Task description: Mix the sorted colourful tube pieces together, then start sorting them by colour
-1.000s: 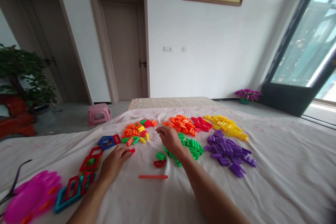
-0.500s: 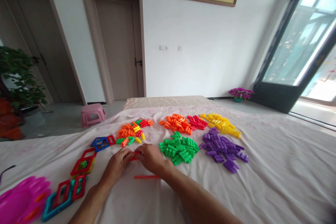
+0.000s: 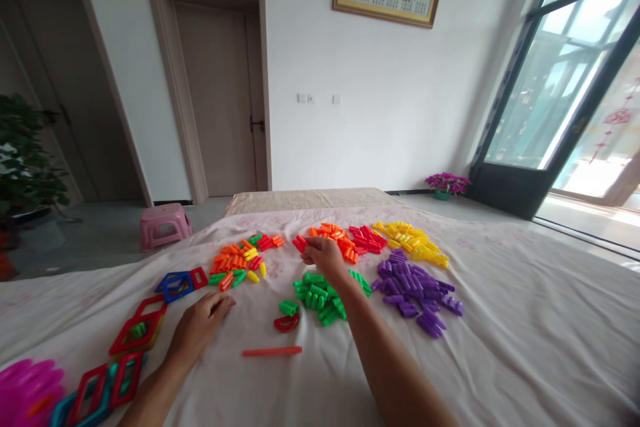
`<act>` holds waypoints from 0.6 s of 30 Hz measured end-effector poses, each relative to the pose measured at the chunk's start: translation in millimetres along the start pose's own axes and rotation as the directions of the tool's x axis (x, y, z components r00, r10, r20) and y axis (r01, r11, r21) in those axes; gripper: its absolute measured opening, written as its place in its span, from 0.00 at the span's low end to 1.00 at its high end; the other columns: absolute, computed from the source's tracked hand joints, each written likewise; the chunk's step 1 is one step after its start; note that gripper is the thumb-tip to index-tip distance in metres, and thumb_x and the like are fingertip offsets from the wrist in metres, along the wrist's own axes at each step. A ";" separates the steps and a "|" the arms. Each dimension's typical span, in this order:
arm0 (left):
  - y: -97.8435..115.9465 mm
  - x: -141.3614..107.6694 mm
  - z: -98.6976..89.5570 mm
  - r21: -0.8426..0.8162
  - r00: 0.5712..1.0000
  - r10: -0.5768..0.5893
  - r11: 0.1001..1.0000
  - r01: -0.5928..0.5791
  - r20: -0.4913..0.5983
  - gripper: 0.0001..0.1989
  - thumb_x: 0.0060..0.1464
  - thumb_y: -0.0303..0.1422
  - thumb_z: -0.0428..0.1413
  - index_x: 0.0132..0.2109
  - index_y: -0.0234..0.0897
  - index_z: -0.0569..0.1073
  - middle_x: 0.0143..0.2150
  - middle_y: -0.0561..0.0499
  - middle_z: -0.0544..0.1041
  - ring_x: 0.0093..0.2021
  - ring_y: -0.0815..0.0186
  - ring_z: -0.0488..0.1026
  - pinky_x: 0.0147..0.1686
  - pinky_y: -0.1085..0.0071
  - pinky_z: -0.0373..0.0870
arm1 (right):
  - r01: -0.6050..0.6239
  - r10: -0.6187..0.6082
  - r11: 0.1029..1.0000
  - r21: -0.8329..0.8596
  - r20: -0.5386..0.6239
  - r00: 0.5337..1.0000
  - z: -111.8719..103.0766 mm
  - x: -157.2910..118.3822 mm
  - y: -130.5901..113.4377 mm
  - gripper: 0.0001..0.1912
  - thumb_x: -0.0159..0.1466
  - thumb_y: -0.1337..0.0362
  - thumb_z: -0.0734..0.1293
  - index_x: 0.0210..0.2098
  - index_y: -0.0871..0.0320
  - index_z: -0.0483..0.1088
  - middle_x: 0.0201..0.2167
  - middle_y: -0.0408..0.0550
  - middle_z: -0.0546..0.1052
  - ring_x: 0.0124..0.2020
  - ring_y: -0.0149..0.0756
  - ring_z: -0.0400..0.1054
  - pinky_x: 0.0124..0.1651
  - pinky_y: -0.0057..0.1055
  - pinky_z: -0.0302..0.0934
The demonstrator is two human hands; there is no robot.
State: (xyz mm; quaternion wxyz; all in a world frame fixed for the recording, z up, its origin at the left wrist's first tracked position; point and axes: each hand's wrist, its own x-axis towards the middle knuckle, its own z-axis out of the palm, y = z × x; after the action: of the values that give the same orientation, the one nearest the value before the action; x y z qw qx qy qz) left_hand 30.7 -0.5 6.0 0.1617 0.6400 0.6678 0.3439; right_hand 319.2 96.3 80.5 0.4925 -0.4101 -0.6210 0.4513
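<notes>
My right hand reaches over the far side of the cloth, its fingers closed on a red plastic building block. Just beyond it lies the pile of orange blocks, partly covered by the hand. Below the wrist spreads a heap of green blocks. My left hand rests on the cloth, fingers curled together with nothing visible in them. In front of that hand is a mixed group of orange, green, red and yellow blocks. A green block and a red half-round piece lie between my hands.
Red, yellow and purple block piles lie to the right. An orange stick is near me. Magnetic frame tiles line the left, beside a pink tray. A pink stool stands on the floor.
My hands have parted. The right moved away from me and to the right, now with a red block; the left drew back slightly. The half-round piece and green block between them now show.
</notes>
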 end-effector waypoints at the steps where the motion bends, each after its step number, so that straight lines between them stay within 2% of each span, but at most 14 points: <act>1: -0.9 0.5 0.4 0.013 1.000 0.001 1.000 -0.001 0.003 0.18 0.59 0.46 0.48 0.37 0.42 0.78 0.39 0.53 0.81 0.41 0.63 0.76 0.39 0.74 0.67 | -0.005 0.005 1.000 0.005 -0.003 1.000 -5.4 0.9 -0.3 0.13 0.56 0.62 0.66 0.38 0.62 0.75 0.23 0.43 0.74 0.25 0.31 0.69 0.31 0.26 0.64; 4: -4.9 1.9 1.7 0.037 1.000 0.004 0.999 -0.004 -0.005 0.17 0.58 0.46 0.49 0.38 0.43 0.78 0.41 0.54 0.81 0.44 0.63 0.76 0.41 0.75 0.67 | -0.017 0.016 0.996 -0.084 -0.007 1.000 -23.8 0.4 -3.6 0.11 0.55 0.63 0.64 0.33 0.61 0.75 0.20 0.41 0.71 0.22 0.28 0.66 0.27 0.23 0.60; 9: -12.8 4.4 4.0 0.053 0.999 0.020 0.998 -0.019 -0.030 0.16 0.55 0.45 0.51 0.39 0.43 0.79 0.41 0.53 0.82 0.43 0.62 0.78 0.41 0.74 0.69 | -0.010 -0.035 0.905 -0.425 -0.099 0.994 -62.4 -0.6 -3.1 0.08 0.54 0.65 0.64 0.21 0.61 0.71 0.15 0.40 0.67 0.19 0.26 0.60 0.23 0.21 0.51; 15: -24.0 8.3 7.0 0.060 0.999 0.010 0.998 -0.007 -0.047 0.16 0.53 0.48 0.53 0.38 0.44 0.79 0.41 0.54 0.83 0.43 0.61 0.79 0.40 0.74 0.72 | -0.053 -0.039 0.884 -0.464 -0.186 0.982 -90.1 -0.6 10.9 0.10 0.55 0.61 0.64 0.24 0.61 0.73 0.16 0.40 0.68 0.20 0.27 0.61 0.24 0.22 0.52; 18: -25.2 8.5 7.8 0.054 0.999 0.024 0.998 -0.022 -0.043 0.16 0.54 0.47 0.52 0.38 0.45 0.79 0.41 0.55 0.83 0.44 0.61 0.79 0.40 0.74 0.72 | -0.071 -0.073 0.846 -0.529 -0.246 0.966 -110.9 0.2 14.8 0.10 0.55 0.61 0.65 0.23 0.61 0.72 0.16 0.41 0.69 0.21 0.28 0.62 0.25 0.23 0.52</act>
State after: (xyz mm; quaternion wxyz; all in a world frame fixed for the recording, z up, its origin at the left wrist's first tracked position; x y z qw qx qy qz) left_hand 16.0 11.1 -14.4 0.1258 0.6441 0.6726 0.3419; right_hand 429.0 117.7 78.2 0.4354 -0.5854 -0.6528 0.2037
